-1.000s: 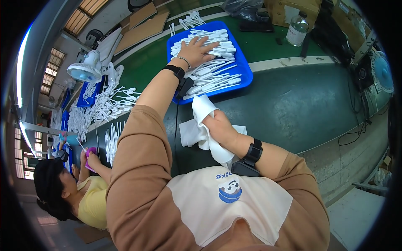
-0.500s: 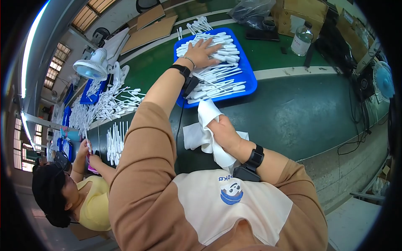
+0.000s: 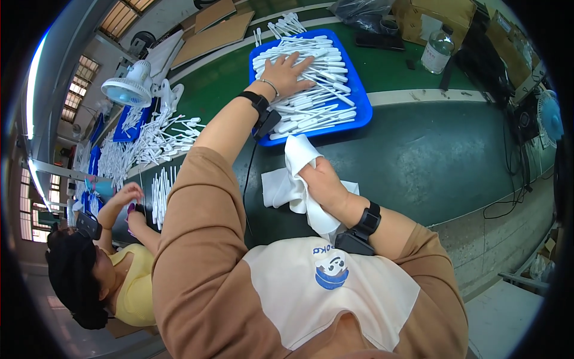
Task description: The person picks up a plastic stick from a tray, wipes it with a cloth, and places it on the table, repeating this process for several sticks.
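My left hand [image 3: 286, 76] lies with fingers spread on a heap of white plastic sticks [image 3: 317, 52], each slim with a thicker end. They fill a blue tray [image 3: 363, 107] on the green table, mostly lying crosswise. Under my palm some sticks are hidden. Closer to me, my right hand [image 3: 324, 184] is closed around a crumpled white cloth [image 3: 301, 157]. The cloth hangs in folds just short of the tray's near edge, with part of it spread on the dark table mat.
At left, a co-worker's hand [image 3: 130, 192] is near a row of sticks [image 3: 160, 197]; more sticks are piled [image 3: 161, 140] beyond. A fan [image 3: 128, 87] stands at far left. A clear bottle [image 3: 437, 51] and a cardboard box [image 3: 433, 21] are at far right.
Under my left hand the sticks have shifted, several now slanting toward the tray's right side. My right hand keeps the cloth. The co-worker's hands have moved apart.
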A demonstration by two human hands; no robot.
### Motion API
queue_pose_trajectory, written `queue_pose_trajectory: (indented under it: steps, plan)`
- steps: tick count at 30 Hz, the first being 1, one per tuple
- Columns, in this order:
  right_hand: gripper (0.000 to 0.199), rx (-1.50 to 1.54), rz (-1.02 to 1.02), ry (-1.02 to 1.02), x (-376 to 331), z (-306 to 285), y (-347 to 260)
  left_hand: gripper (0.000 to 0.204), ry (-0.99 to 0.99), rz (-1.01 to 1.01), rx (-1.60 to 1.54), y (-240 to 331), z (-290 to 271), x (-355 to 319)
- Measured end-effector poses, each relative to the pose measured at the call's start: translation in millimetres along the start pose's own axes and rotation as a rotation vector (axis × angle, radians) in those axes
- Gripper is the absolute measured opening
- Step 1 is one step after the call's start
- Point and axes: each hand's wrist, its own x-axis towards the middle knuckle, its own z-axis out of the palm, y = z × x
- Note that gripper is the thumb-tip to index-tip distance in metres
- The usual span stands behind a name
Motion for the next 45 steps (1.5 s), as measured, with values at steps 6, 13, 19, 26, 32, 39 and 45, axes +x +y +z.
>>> queue_pose_trajectory:
  steps: [6, 13, 19, 26, 32, 39, 45]
  plan:
    - [0.029, -0.042, 0.005, 0.038, -7.1, 9.5, -12.0, 0.063, -0.018, 0.032, 0.014, -23.9, 7.4, -12.8]
    - [0.036, -0.177, -0.134, 0.209, 33.0, -39.7, 34.9, 0.03, 0.339, -0.008, -0.546, -51.3, -86.9, -116.7]
    - [0.031, 0.54, -0.235, -0.166, 4.6, -15.2, -30.5, 0.017, 0.161, -0.54, -0.674, -87.9, -44.1, -246.3]
    - [0.033, 0.302, -0.127, -0.256, -3.7, -3.1, 16.5, 0.023, 0.204, -0.526, -0.139, -100.5, 21.0, -244.4]
    - [0.036, 0.688, 0.249, -0.271, -13.6, 12.0, -10.2, 0.021, -0.047, -0.497, -0.112, -115.8, 37.7, -224.9]
    - [0.037, 0.47, 0.202, -0.279, -5.7, -5.5, 1.7, 0.018, 0.143, -0.558, -0.426, -101.5, 8.7, -242.9]
    - [0.038, 0.396, -0.179, -0.329, -14.1, -19.0, -19.2, 0.023, 0.274, -0.415, -2.24, -9.7, -41.7, -273.3]
